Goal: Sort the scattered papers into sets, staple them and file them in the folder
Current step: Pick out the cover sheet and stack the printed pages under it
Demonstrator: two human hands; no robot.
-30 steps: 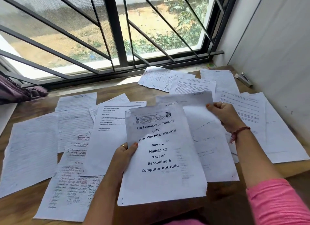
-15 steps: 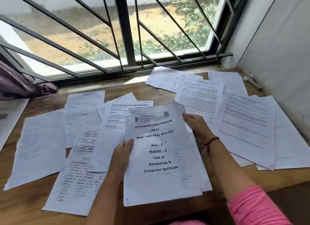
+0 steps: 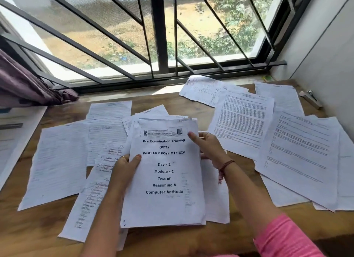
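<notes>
White printed sheets form a stack point(image 3: 164, 176) held between both hands: the left hand point(image 3: 124, 170) grips its left edge, thumb on the cover page, and the right hand point(image 3: 208, 147) pinches its right edge. Around it, loose papers point(image 3: 243, 120) lie scattered over the wooden worktop point(image 3: 38, 231); a stapler point(image 3: 310, 99) sits by the wall.

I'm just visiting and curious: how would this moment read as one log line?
step: squaring set | left hand: grips PET stack | right hand: grips stack's right edge | stapler: untouched by wall
</notes>
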